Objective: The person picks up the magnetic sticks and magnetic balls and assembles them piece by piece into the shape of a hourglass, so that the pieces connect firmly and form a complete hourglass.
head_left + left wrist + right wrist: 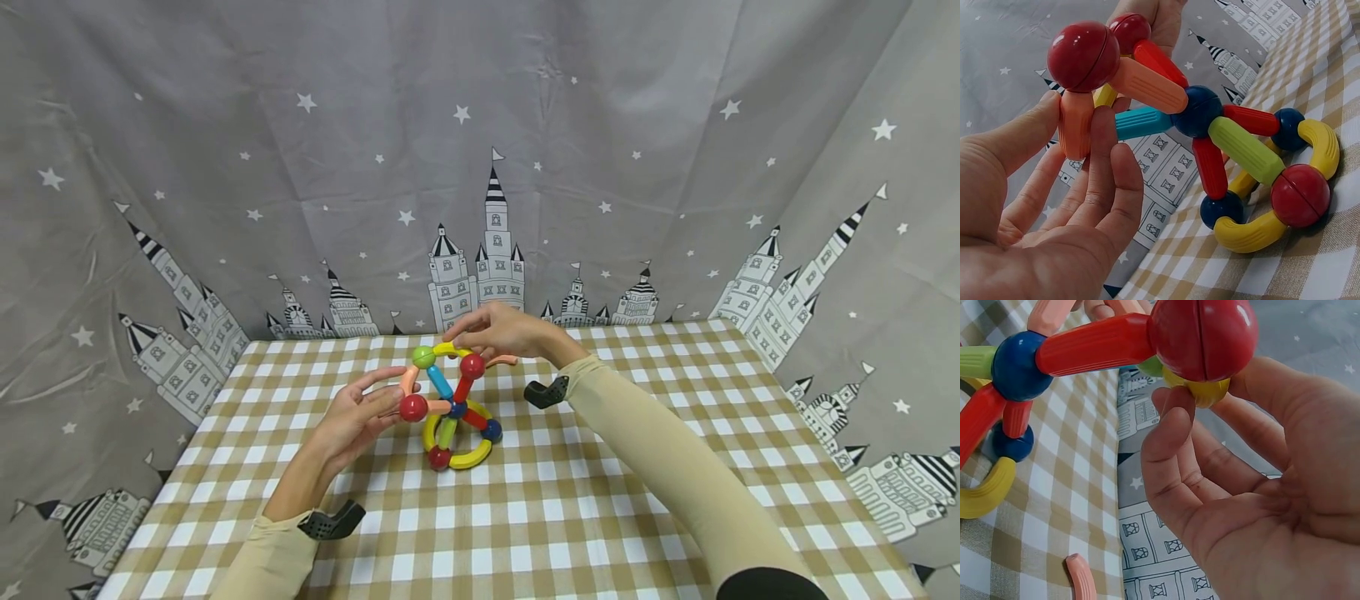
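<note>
A ball-and-stick construction stands on the checked cloth, its blue centre ball (1196,111) joining straight sticks. Its base is a ring of yellow curved sticks (471,457) with blue and red balls between. On the upper left, my left hand (352,423) pinches an orange curved stick (1075,128) between thumb and fingers, just under a red ball (1084,56). At the top, my right hand (506,332) pinches a yellow curved stick (1210,392) beside another red ball (1204,337). A green ball (423,357) sits at that stick's far end.
A loose orange curved stick (1082,578) lies on the cloth behind the construction, to the right. The checked tablecloth (600,500) covers the table. A grey curtain (480,67) with castles and stars hangs behind and along both sides.
</note>
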{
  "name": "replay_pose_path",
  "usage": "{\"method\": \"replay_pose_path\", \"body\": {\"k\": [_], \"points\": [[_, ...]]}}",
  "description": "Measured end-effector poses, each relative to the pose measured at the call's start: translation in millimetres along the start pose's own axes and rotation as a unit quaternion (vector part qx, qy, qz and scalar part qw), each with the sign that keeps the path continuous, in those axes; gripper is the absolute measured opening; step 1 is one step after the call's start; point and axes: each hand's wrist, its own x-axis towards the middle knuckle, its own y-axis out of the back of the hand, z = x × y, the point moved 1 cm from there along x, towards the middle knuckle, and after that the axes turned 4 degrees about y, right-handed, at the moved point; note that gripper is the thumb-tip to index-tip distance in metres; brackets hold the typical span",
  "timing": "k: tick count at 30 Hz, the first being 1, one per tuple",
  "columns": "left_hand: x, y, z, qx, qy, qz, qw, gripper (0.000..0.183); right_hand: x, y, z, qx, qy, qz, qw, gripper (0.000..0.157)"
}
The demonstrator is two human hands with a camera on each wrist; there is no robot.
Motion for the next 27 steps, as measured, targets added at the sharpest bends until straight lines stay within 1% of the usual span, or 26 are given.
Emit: {"method": "replay_pose_path", "body": {"k": [5, 11, 18, 24, 27], "points": [[-1.9, -1.2, 1.0, -0.002, -0.002, -0.001, 1.0000, 0.045, 1.9, 1.7, 3.3, 0.002, 0.009, -0.007, 1.000, 0.025], [-4.1, -4.4, 3.7, -0.003, 0.003, 0.000, 1.0000, 0.051, 2.4, 2.6, 5.1, 0.008, 0.014, -0.006, 1.000, 0.025], [-5.3, -6.8, 4.9, 0.004, 0.012, 0.015, 0.9998, 0.054, 2.0, 2.2, 5.4, 0.006, 0.024, -0.006, 1.000, 0.028], [-6.2, -6.7, 3.8, 0.008, 0.012, 0.020, 0.9997, 0.056, 3.2, 1.0, 6.0, 0.020, 0.017, -0.008, 1.000, 0.034], [-7.1, -7.6, 3.1, 0.006, 0.009, 0.021, 0.9997, 0.056, 3.6, 0.7, 5.8, 0.027, 0.015, -0.010, 0.999, 0.034]]}}
